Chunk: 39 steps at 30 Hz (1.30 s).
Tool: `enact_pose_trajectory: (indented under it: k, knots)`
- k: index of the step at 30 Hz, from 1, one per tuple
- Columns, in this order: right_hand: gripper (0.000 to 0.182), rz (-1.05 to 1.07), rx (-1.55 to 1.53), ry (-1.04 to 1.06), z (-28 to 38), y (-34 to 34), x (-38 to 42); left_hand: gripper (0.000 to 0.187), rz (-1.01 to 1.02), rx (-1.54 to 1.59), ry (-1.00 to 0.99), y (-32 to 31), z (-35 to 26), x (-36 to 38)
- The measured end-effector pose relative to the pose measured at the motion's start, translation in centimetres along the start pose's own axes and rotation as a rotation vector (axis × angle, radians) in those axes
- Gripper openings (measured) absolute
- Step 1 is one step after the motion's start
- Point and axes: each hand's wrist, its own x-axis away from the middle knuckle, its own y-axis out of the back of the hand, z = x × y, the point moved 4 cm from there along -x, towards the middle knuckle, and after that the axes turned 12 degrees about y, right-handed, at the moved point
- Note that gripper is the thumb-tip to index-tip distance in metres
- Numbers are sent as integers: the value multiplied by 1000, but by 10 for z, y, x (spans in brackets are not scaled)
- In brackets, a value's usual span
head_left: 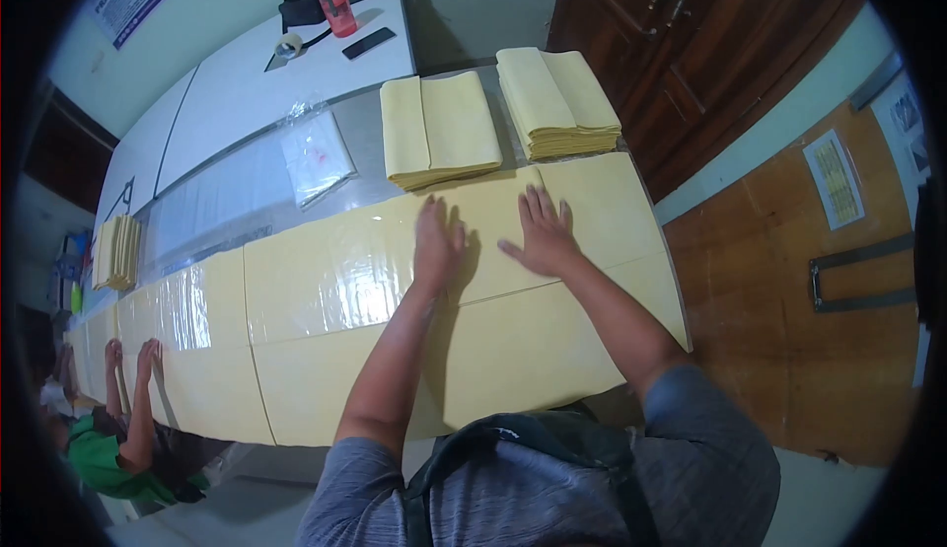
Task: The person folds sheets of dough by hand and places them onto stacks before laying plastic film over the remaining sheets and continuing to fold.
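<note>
Left hand (439,243): open, fingers extended, gripping nothing, over the matte yellow sheet (533,340) near the right end of the glossy clear film (350,276). Right hand (545,236): open, fingers spread, palm down on the same sheet, just below the stacks. Sheet is flat, broad, with straight crease lines, spread along the front of the long worktop (372,123). Film is rectangular, see-through, rippled, with bright glare. Beyond it: two folded yellow stacks (449,123) (557,103), squarish, layered edges, the right one thicker; a crinkly clear plastic packet (318,157) left of them. Far left, another person's hands (148,350) touch yellow material.
</note>
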Motion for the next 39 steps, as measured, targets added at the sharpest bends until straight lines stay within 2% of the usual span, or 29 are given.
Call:
enact_pose_trajectory:
  k: [1,3,6,12,13,14,15,16,17,18,20,21,23,24,26,27,29,30,32,33,34,35,36,38,39]
  knots:
    - [98,-45,-15,-17,-12,3,-22,65,-1,-10,16,-1,-6,7]
    - [99,-87,-41,-22,-25,3,-42,84,210,-407,37,-11,-26,18]
    - [99,-140,-61,-11,-32,-3,-43,93,231,-431,66,-12,-32,19]
    - [94,-80,-91,-10,-10,-17,24,91,179,-462,57,-9,-37,20]
    - [90,-168,-153,-36,-11,-12,23,91,176,-463,62,-12,-31,19]
    - [88,-261,-214,-59,-13,-5,19,84,117,-222,153,-11,-21,12]
    - [88,-269,-209,-48,-17,-11,9,78,52,20,236,-8,-9,6]
    - [84,-587,-792,-83,-31,-23,-2,78,38,21,234,2,-9,3]
    - [79,-886,-1387,-117,-42,-26,-6,68,-83,512,524,16,3,7]
    - [79,-885,-1387,-113,-51,-28,-9,60,-202,1010,803,22,14,16]
    - [62,-717,-1499,-464,-73,-32,-9,49,85,856,899,6,39,23]
    - [62,-721,-1499,-456,-81,-27,-6,52,100,772,824,-3,42,26]
    - [46,-260,-1246,-403,-84,-26,-8,66,102,542,690,11,2,31]
    - [46,-264,-1242,-397,-77,-22,-9,71,129,475,646,12,-8,32]
    - [30,-278,-712,-343,-61,-4,-5,82,172,204,483,5,-17,29]
    - [30,-278,-706,-342,-50,4,-5,82,170,211,483,0,-21,28]
    - [30,-439,-471,-250,-3,58,2,89,273,-50,467,-4,-31,22]
    - [28,-462,-484,-218,24,83,2,89,274,-45,466,5,-32,15]
    - [19,-572,-580,-110,83,118,-8,91,410,288,687,14,-27,-1]
    - [20,-546,-589,-61,116,131,-19,81,511,654,658,-31,30,-19]
    - [25,-578,-713,-2,143,129,-32,63,590,959,863,71,-43,4]
    - [33,-630,-647,91,167,116,-48,63,595,960,863,68,-32,4]
    - [41,-516,-586,109,195,118,-55,62,560,1051,832,70,-23,-32]
    - [52,-150,-561,-7,221,108,-56,59,488,1229,770,89,30,16]
    - [52,-152,-563,-9,223,95,-56,58,450,1316,736,88,42,17]
